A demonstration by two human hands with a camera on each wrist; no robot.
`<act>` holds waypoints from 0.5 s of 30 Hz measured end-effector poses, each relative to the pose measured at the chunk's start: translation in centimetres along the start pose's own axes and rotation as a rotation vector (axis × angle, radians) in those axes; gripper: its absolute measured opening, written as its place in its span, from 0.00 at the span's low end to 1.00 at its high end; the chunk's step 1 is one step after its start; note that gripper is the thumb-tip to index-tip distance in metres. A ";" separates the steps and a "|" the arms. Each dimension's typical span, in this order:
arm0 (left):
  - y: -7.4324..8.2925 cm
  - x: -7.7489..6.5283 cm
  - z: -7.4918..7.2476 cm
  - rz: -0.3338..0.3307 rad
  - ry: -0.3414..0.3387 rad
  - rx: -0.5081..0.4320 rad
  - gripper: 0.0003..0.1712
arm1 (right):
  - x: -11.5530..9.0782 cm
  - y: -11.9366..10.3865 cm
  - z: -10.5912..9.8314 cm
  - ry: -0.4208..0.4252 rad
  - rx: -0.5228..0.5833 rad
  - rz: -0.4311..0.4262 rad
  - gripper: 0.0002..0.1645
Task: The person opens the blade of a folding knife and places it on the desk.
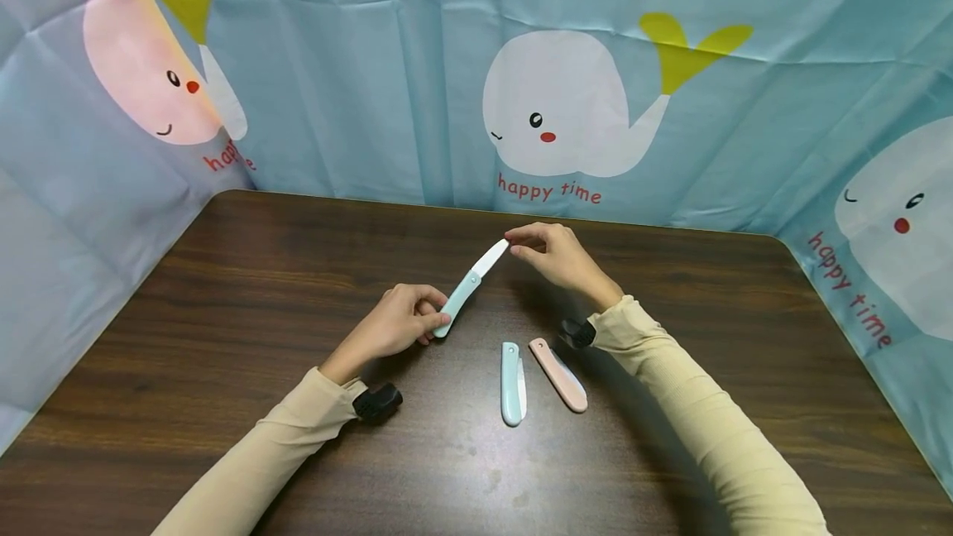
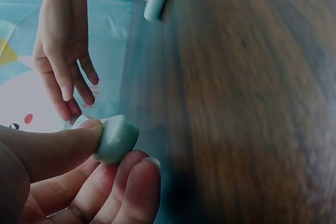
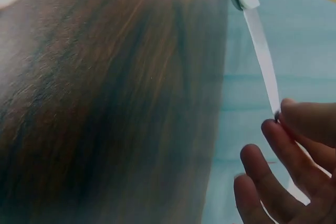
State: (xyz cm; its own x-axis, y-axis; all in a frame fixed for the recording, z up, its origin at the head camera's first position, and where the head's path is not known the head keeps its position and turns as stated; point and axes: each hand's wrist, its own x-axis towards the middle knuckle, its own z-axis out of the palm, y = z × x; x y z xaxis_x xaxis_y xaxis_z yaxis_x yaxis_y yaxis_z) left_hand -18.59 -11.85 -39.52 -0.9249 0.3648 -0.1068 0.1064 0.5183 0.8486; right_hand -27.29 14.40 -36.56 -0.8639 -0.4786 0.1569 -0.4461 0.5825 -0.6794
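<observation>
A light-green folding knife [image 1: 461, 300] is unfolded, its white blade slanting up and away to the right. My left hand [image 1: 405, 317] grips its handle end between thumb and fingers; in the left wrist view the rounded butt of the handle [image 2: 119, 140] shows under the thumb. At the blade's far tip, my right hand [image 1: 558, 253] pinches with thumb and index finger, while its other fingers spread loosely in the right wrist view. Nearer me on the table lie a second light-green folding knife [image 1: 510, 387] and a pink folding knife [image 1: 558, 376], both folded.
The dark wood-grain table [image 1: 223, 337] carries the knives. Behind it and along both sides hangs a light-blue curtain [image 1: 350, 89] printed with whales. A black wrist camera [image 1: 377, 402] sits on the left sleeve, another [image 1: 577, 332] on the right.
</observation>
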 end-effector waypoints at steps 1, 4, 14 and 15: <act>0.0 0.0 -0.1 -0.005 0.006 0.010 0.14 | 0.2 0.0 0.0 -0.014 -0.001 0.000 0.18; -0.1 0.1 -0.1 -0.031 0.025 0.041 0.13 | 0.7 0.2 0.3 -0.057 0.008 0.003 0.19; 0.0 0.3 0.0 -0.056 0.085 0.177 0.11 | 1.7 1.0 1.5 -0.152 0.077 -0.053 0.22; 0.0 0.2 0.0 -0.060 0.090 0.192 0.12 | 1.8 1.1 1.6 -0.160 0.082 -0.063 0.23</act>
State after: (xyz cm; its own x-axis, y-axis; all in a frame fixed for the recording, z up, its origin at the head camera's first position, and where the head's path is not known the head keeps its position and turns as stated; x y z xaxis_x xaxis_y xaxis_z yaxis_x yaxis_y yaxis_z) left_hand -18.79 -11.73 -39.54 -0.9595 0.2633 -0.1000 0.1101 0.6776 0.7272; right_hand -29.00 13.12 -38.19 -0.7836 -0.6148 0.0890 -0.4718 0.4959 -0.7290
